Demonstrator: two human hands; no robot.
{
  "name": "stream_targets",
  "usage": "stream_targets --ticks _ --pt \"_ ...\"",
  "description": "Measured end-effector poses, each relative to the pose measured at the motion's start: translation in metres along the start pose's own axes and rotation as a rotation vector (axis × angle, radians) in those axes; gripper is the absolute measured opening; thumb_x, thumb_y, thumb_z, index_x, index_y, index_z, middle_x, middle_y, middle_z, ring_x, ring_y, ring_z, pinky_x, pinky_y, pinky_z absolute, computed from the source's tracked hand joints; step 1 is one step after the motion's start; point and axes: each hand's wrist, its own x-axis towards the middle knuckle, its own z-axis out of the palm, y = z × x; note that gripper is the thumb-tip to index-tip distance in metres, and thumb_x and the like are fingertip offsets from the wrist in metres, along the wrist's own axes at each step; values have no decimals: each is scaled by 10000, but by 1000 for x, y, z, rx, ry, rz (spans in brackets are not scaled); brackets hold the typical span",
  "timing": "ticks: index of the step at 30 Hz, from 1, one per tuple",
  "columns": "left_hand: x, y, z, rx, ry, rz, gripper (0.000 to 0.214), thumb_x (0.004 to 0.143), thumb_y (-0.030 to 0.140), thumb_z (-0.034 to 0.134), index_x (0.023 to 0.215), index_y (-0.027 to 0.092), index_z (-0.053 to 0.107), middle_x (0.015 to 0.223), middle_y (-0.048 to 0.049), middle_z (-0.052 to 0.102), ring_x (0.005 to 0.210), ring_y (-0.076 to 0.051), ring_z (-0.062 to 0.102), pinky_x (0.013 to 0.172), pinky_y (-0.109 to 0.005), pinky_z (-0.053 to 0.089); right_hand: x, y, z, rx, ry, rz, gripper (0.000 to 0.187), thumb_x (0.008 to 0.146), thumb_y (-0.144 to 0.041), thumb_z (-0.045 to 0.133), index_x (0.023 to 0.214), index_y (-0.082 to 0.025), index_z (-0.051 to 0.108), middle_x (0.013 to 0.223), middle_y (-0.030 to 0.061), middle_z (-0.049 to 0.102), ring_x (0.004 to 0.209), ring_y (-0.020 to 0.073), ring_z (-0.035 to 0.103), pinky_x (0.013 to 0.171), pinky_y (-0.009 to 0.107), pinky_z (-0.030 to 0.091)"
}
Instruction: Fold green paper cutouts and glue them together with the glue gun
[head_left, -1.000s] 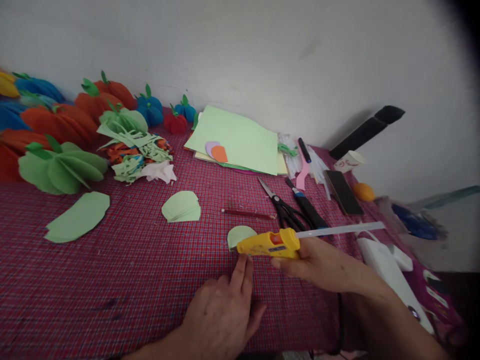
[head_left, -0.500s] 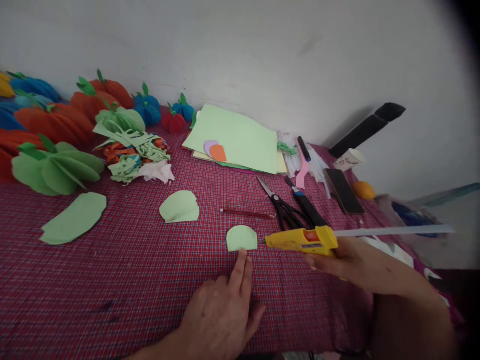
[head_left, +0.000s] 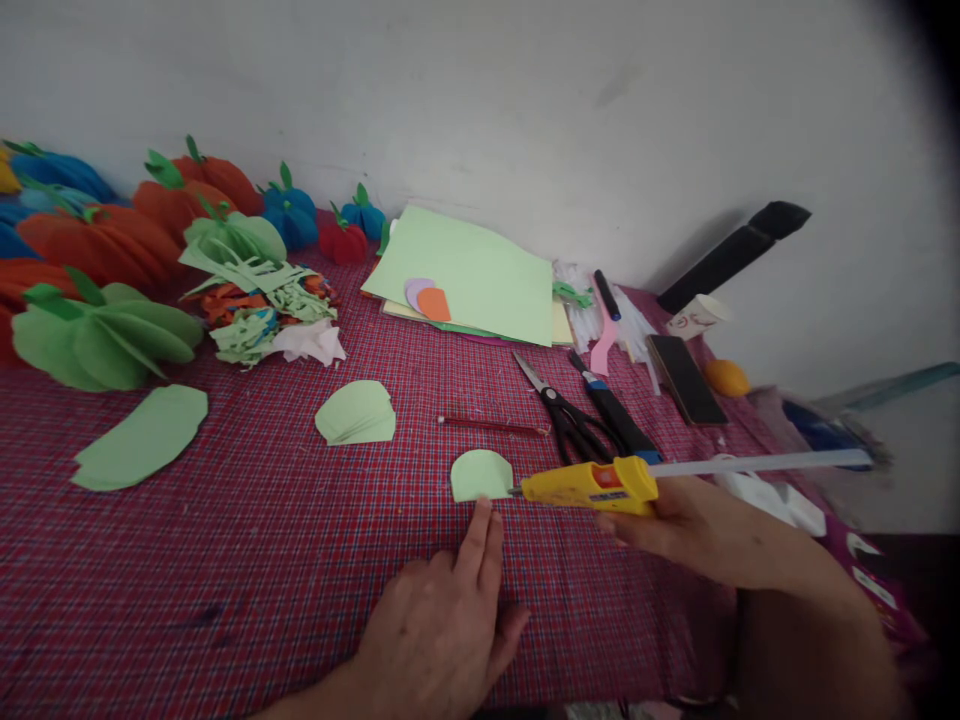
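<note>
My left hand (head_left: 439, 615) lies low over the cloth with two fingers stretched out, their tips on the lower edge of a small half-round piece of light green paper (head_left: 481, 473). My right hand (head_left: 690, 525) is closed round a yellow glue gun (head_left: 585, 485), with a long pale glue stick (head_left: 765, 461) jutting from its back. The gun's metal nozzle is at the right edge of the green piece; whether it touches cannot be told. More cut green pieces (head_left: 358, 413) lie to the left, with a larger stack (head_left: 142, 438) farther over.
Behind the gun lie black scissors (head_left: 570, 412), a cutter (head_left: 619, 415) and a pencil (head_left: 495, 426). Green sheets (head_left: 469, 270) are stacked near the wall. Paper pumpkins (head_left: 105, 335) and paper scraps (head_left: 262, 300) fill the left. A phone (head_left: 686, 378), paper cup (head_left: 696, 317) and orange fruit (head_left: 727, 377) stand right.
My right hand has moved the glue gun slightly left, bringing its nozzle to the paper's right edge. My left hand keeps its fingers on the paper. The view has shifted a little.
</note>
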Motion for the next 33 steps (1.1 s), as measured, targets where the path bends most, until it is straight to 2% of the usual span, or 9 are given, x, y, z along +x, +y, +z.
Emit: stream_targets --ticks 7,11,16,23,28,33 --pt "-2 -1 3 4 8 8 564 849 395 410 1340 120 445 1400 -163 372 595 -204 636 497 -375 563 1 -3 0 2 -8 -20 403 868 -457 465 1151 -201 593 980 43 672 854 217 611 776 317 490" --pt "-1 -1 4 5 10 10 567 851 403 408 1343 125 442 1403 -167 363 592 -203 636 486 -365 561 2 0 1 7 21 -6 397 861 -455 467 1135 -199 596 924 42 665 773 196 600 678 287 489" --pt "0 -1 5 6 18 11 565 847 416 420 1338 139 452 1402 -170 365 586 -203 637 475 -362 556 4 2 1 -48 59 25 361 859 -459 465 1070 -204 609 762 6 625 604 138 531 531 237 428" --pt "-1 -1 6 -2 29 16 567 846 416 419 1333 127 457 1397 -175 373 589 -207 640 482 -370 559 10 -3 2 -36 117 -31 353 859 -427 473 1098 -196 591 757 10 622 620 141 536 571 244 441" --pt "0 -1 4 -1 22 14 564 847 402 409 1327 110 462 1396 -171 375 592 -210 640 484 -377 562 13 -8 2 -31 134 -28 333 858 -417 472 1058 -185 605 670 -3 594 544 121 499 523 231 419" --pt "0 0 4 6 17 7 566 845 400 406 1333 117 456 1402 -162 369 584 -204 636 479 -368 558 20 -11 5 -43 163 -36 292 851 -420 485 961 -184 618 683 -7 598 543 110 492 504 220 407"
